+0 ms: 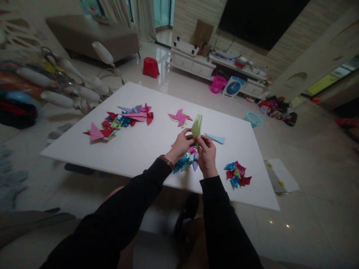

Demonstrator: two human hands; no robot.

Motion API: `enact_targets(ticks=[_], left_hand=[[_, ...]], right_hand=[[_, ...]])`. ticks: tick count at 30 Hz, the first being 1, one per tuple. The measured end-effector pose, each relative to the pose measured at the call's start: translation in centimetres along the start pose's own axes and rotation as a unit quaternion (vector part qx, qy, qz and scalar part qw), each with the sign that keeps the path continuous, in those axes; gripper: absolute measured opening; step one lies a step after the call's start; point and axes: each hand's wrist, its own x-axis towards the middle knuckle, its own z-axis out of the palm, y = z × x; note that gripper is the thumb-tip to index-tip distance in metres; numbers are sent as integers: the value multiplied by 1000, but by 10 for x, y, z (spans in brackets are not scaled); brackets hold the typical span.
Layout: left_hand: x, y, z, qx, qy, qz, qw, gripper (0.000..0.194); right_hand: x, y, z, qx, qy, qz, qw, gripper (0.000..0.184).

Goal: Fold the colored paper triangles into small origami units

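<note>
Both my hands hold a folded sheet of pale green origami paper (197,126) upright above the table. My left hand (182,145) pinches its lower left side, while the fingers of my right hand (206,151) close on its lower right edge. Under and between my wrists lies a pile of blue, purple and pink folded papers (185,163), partly hidden by my hands. Beyond my left hand is a pink and green paper pinwheel (180,118). A light blue folded paper strip (215,138) rests just right of my right hand.
On the white table (134,149), a heap of colourful folded papers (123,119) lies to the left and a smaller paper cluster (238,174) near the right front. A red stool (150,67) and a light blue basket (254,118) stand on the floor beyond.
</note>
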Motion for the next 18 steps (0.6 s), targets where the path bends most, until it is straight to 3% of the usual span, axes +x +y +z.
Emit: enact_targets(ticks=[18], left_hand=[[0, 1, 1, 4, 26, 4, 1000, 62]], right_hand=[[1, 3, -1, 7, -22, -2, 1000, 36]])
